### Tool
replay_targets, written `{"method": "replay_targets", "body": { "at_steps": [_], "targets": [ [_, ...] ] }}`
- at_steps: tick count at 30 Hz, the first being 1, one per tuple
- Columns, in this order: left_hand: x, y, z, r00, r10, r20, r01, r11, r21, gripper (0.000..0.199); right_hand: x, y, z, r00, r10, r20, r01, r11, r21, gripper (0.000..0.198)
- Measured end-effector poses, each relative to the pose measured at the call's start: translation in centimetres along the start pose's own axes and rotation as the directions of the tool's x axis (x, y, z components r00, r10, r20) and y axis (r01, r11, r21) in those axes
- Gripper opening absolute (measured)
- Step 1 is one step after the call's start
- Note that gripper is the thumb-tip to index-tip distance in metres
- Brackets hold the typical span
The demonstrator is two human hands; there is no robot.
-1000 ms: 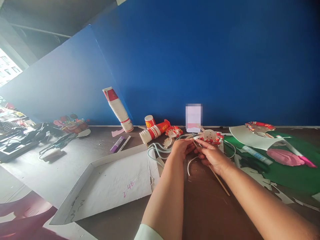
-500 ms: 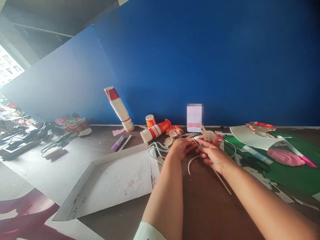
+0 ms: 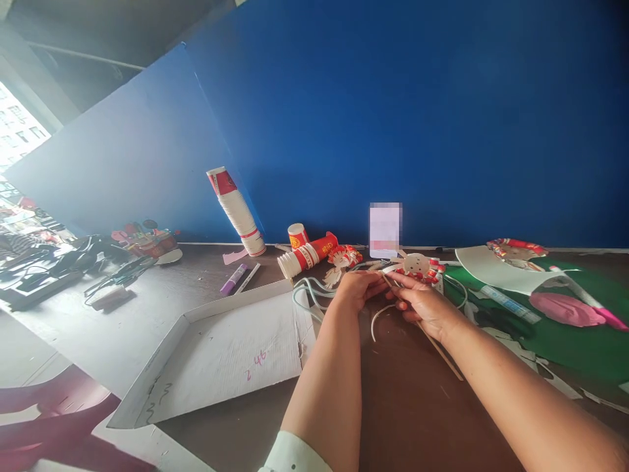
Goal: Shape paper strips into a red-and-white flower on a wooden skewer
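Observation:
A thin wooden stick point(image 3: 445, 357) slants from between my hands down toward the front right. My right hand point(image 3: 426, 307) is closed around its upper part, index finger stretched along it. At the stick's upper end, the fingers of my left hand point(image 3: 360, 290) are pinched together; their tips are partly hidden. Just behind the right fingers is a paper bunny face point(image 3: 417, 265) with dots drawn on it, beside red-and-white crumpled pieces. A curved pale cord point(image 3: 376, 324) hangs on the table just below my hands.
An open cardboard tray point(image 3: 226, 354) lies left. Behind it are stacked paper cups point(image 3: 238, 213), fallen cups point(image 3: 307, 255), a purple glue stick point(image 3: 233, 280) and a phone-like screen point(image 3: 384, 229). Right, a green sheet point(image 3: 590, 347) bears a glue tube point(image 3: 511, 304), pink oval point(image 3: 565, 308) and marker point(image 3: 612, 319).
Both hands keep nearly the same hold on the stick. The whole view has shifted slightly, with the scene sitting a little farther right and higher.

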State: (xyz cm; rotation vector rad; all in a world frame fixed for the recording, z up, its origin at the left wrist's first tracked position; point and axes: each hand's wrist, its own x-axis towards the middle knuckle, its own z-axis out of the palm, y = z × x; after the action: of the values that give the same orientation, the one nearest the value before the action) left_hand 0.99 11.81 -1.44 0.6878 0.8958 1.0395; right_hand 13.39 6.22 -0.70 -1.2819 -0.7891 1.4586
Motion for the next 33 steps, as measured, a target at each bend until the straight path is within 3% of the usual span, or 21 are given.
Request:
{"method": "replay_targets", "body": {
  "at_steps": [17,27,33],
  "targets": [
    [0.0,0.7,0.6,0.988,-0.085,-0.127,0.086,0.996,0.001,0.011,0.2,0.4,0.5,1.000,-0.023,0.003,0.023,1.000,0.002,0.056],
    [0.2,0.3,0.2,0.993,-0.116,-0.034,0.115,0.993,-0.031,0.011,-0.5,0.2,0.6,0.998,-0.064,-0.026,0.063,0.998,-0.025,0.056],
    [-0.1,0.7,0.7,0.987,-0.125,-0.099,0.131,0.990,0.052,0.006,-0.8,-0.1,0.7,0.998,-0.055,-0.038,0.054,0.998,-0.035,0.058]
  ]
}}
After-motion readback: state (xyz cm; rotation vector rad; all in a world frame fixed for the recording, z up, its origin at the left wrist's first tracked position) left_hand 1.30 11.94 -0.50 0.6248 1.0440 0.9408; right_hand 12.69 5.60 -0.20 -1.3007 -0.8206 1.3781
